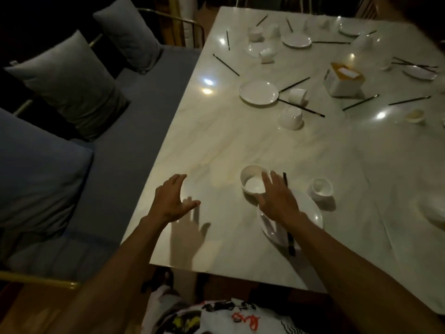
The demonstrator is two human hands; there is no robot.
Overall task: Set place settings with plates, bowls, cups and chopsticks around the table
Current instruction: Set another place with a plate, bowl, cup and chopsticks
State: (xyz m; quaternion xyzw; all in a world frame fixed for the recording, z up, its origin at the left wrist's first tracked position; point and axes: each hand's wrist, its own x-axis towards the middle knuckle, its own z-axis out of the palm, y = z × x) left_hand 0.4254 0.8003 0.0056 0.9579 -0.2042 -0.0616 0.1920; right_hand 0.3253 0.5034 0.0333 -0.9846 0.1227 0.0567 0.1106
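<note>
My right hand (277,200) grips the near rim of a white bowl (251,180), which stands upright on the marble table (240,145) just beyond a white plate (310,214). A black chopstick (290,239) lies across that plate, partly hidden by my wrist. A white cup (321,186) lies tipped to the right of the plate. My left hand (172,200) hovers over the table to the left, fingers spread, holding nothing.
Farther off lie a plate (258,92), an upturned bowl (291,117), cups, more plates and scattered chopsticks (301,107). A tissue box (343,79) stands mid-table. A blue bench with cushions (72,78) runs along the left edge.
</note>
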